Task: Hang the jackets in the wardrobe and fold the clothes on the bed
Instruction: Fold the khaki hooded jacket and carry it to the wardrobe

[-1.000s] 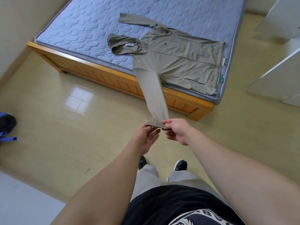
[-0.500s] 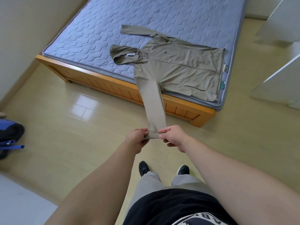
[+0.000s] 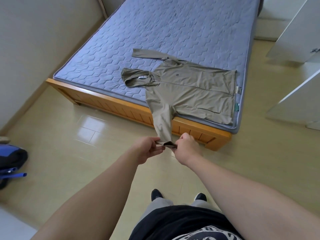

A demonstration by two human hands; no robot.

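An olive hooded jacket (image 3: 190, 94) lies spread flat on the near right corner of the bed's blue quilted mattress (image 3: 155, 40), hood to the left. One sleeve hangs over the wooden bed frame (image 3: 121, 106) toward me. My left hand (image 3: 147, 149) and my right hand (image 3: 187, 148) both pinch the cuff of that sleeve, stretched out above the floor. The other sleeve lies flat on the mattress further back.
White wardrobe doors (image 3: 297, 87) stand open at the right. A blue and black bag (image 3: 10, 161) sits on the tiled floor at the left edge. A wall runs along the left side of the bed. My feet stand on the floor just in front of the bed.
The view has tilted up and shows more of the bed. Both hands keep hold of the sleeve cuff, with the sleeve still stretched off the bed's edge.
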